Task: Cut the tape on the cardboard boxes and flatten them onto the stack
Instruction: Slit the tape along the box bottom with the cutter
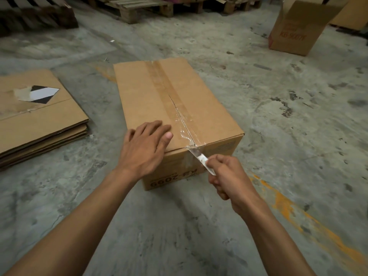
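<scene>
A closed brown cardboard box [143, 92] stands on the concrete floor in the middle of the head view. Clear tape [165, 84] runs along its top seam, and the near half of the seam is slit with the tape torn and wrinkled. My left hand [145, 146] lies flat, fingers spread, on the box top near its front left corner. My right hand [229, 176] is closed around a knife [199, 156]. The blade tip touches the front top edge of the box where the seam ends. A stack of flattened boxes [39, 120] lies to the left.
An open cardboard box [294, 30] with red print stands at the back right. Wooden pallets [137, 6] line the far side. A dark pallet [37, 16] sits at the back left. Orange paint marks [288, 208] streak the floor on the right.
</scene>
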Action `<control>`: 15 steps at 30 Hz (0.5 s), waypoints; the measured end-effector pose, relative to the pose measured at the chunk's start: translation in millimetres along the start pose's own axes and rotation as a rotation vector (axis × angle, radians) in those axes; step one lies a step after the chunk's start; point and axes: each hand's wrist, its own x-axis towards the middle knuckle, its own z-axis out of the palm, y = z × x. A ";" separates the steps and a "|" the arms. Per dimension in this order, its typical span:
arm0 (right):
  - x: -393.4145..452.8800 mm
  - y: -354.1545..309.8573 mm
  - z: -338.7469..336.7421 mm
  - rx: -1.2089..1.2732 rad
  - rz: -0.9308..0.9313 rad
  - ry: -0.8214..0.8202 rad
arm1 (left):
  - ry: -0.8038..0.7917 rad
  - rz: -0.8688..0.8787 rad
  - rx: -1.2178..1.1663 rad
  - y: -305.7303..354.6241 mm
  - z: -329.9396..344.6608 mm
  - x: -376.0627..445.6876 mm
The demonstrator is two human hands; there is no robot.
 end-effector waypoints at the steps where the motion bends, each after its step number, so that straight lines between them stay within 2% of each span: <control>1: 2.2 -1.1 -0.7 -0.026 -0.048 0.029 | -0.013 0.007 0.007 -4.4 -1.9 3.6; 5: 24.9 -11.5 8.1 -0.177 -0.360 0.157 | -0.108 -0.029 0.017 -11.5 1.0 7.4; 7: 40.7 -21.3 14.9 -0.305 -0.481 0.226 | -0.090 -0.040 0.028 -9.0 2.4 3.5; 9: 56.6 -31.7 19.0 -0.381 -0.542 0.279 | -0.063 -0.040 0.085 -3.4 -1.0 -2.8; 12: 77.5 -33.5 21.7 -0.383 -0.541 0.262 | -0.028 0.003 0.121 12.8 -12.0 -17.4; 15: 87.2 -21.1 14.6 -0.538 -0.595 0.316 | -0.037 0.079 0.119 23.7 -23.1 -29.8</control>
